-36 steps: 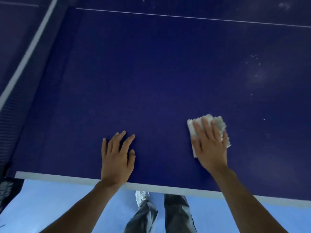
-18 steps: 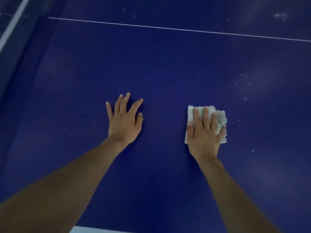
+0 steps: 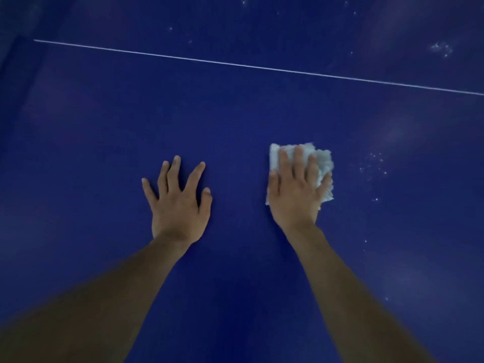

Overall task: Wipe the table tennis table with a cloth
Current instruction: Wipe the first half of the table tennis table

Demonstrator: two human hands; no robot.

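1. Table (image 3: 235, 121): a dark blue playing surface fills the view. A thin white line (image 3: 262, 66) crosses it from the upper left, sloping down toward the right edge, well beyond both my hands.
2. Cloth (image 3: 324, 159): white, crumpled and roughly square. It lies flat on the table on my right side, on the near side of the white line. Most of it is covered by my right hand. Its far edge and right edge show past my fingers, and a narrow strip shows at its left edge.
3. Right hand (image 3: 296, 195): palm down on the cloth, fingers straight and close together, pressing it to the surface. The fingers are not curled round it. The thumb lies along the cloth's left edge.
4. Left hand (image 3: 180, 205): palm down on the bare table, left of the cloth and apart from it. The fingers are spread and extended, and the hand grasps nothing.
5. Both forearms are bare and reach in from the bottom of the view.
6. Surface condition: a scatter of white specks (image 3: 372, 166) lies just right of the cloth. A further cluster (image 3: 442, 48) sits beyond the line at the upper right. Pale hazy smears show on the right portion of the table.
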